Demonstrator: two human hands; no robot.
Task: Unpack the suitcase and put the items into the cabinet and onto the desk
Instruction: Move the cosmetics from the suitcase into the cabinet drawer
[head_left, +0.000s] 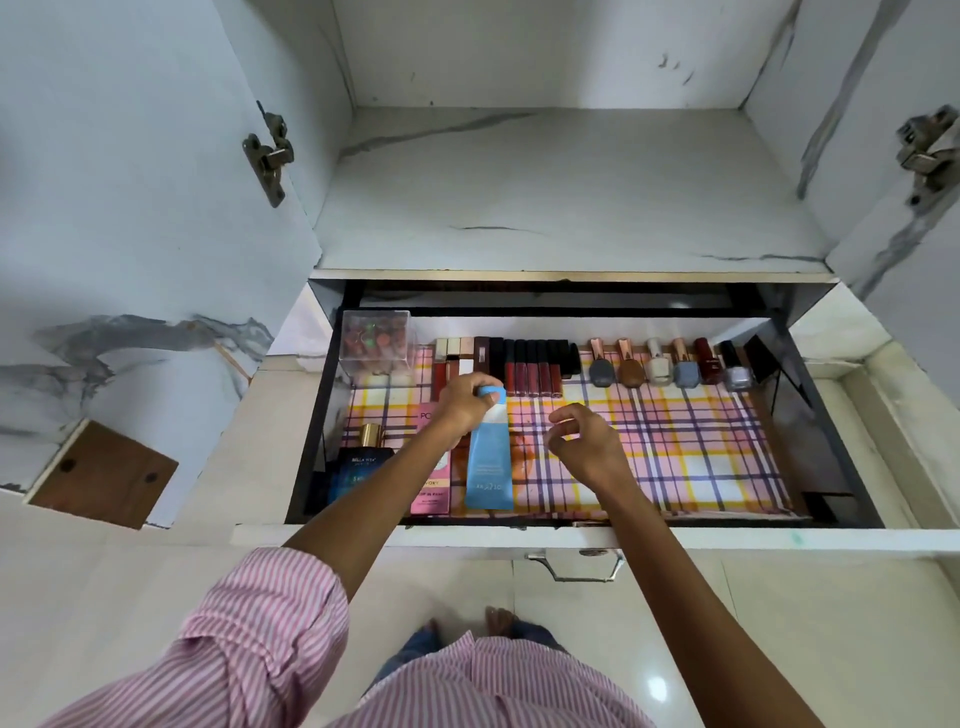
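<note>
Laying the blue tube (489, 467), now low in the open drawer (831, 441) near the pink box (429, 499), flat and straight should go best if the left hand (465, 402), fingers pinching its cap, eases it down while the right hand (589, 441), loosely curled and empty, steadies the bottom end.

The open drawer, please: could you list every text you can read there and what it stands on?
"BELLA VITA": dark blue perfume bottle.
"PO" and "VORY", partly covered: pink box.
Blue tube: print too blurred.
Nail polish bottles: labels too small.
</note>
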